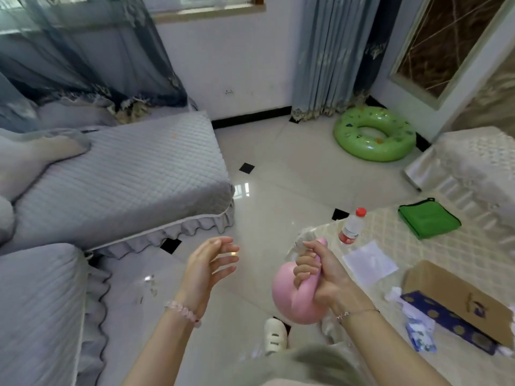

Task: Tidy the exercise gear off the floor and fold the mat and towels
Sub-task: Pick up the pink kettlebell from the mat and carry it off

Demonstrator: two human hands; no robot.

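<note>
Dumbbell [289, 299] pink, gripped by right hand [320, 277] fingers | left hand [206, 266] fingers spread, holding nothing

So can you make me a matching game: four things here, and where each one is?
Things
1. pink rubbery dumbbell
2. green inflatable swim ring
3. folded green towel
4. clear plastic bottle with red cap
Places
A. on the table beside a white paper sheet
B. gripped in the right hand
C. on the tiled floor by the blue curtain
D. at the table's far edge
Pairs: 1-B, 2-C, 3-D, 4-A
</note>
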